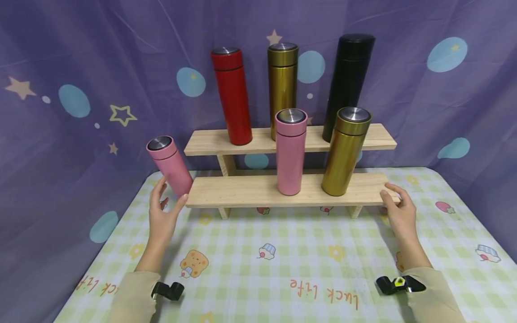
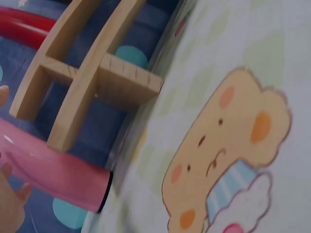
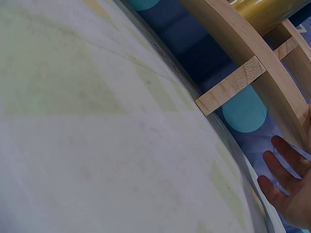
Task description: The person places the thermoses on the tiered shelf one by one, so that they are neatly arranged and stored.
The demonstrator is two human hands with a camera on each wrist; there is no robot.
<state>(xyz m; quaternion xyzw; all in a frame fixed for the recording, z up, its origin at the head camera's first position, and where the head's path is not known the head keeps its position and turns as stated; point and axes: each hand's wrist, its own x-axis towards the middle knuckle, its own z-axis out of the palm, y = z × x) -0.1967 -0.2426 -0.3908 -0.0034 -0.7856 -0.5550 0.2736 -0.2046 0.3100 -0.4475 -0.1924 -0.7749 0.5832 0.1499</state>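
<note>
A low two-tier wooden stand has a front shelf and a higher back shelf. My left hand is at the front shelf's left end, thumb by its corner and fingers spread before a pink thermos. That thermos stands upright on the table beside the stand. At the right end, my right hand touches the shelf's corner with thumb and index finger, while its other fingers are splayed out below. On the front shelf stand another pink thermos and a gold thermos.
The back shelf carries a red thermos, a gold thermos and a tall black thermos. A checked tablecloth with cartoon prints covers the table. Purple patterned cloth hangs behind.
</note>
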